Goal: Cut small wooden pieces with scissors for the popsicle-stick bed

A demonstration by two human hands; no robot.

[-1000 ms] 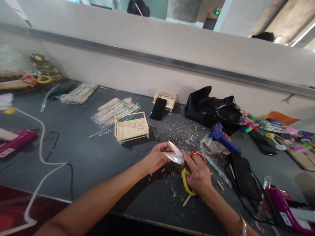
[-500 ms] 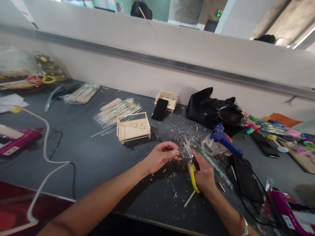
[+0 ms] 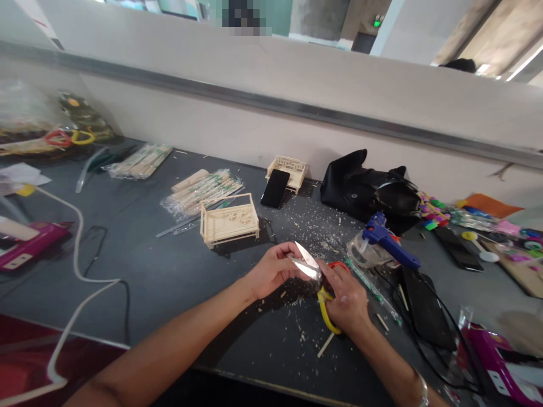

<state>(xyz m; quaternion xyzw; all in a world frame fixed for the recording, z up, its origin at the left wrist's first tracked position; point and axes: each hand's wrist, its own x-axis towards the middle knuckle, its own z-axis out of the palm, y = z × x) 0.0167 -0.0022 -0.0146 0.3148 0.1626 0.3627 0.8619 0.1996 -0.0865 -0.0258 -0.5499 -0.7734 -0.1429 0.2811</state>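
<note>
My right hand grips scissors with red and yellow handles; their blades are parted and reach to the fingertips of my left hand. Those left fingers are pinched together, and the blades cover whatever is between them. Just beyond my left hand stands a small frame of pale sticks with tiny wooden pieces on its slatted surface. Pale shavings are scattered on the dark table around both hands.
A phone leans on a small stick bench. Wrapped sticks lie left of it. To the right are a black bag, a blue glue gun, cables and another phone. A white cord crosses the left side.
My right hand has moved slightly left, bringing the scissors to my left fingertips. The blades are wider apart and now hide the small pale piece seen earlier there.
</note>
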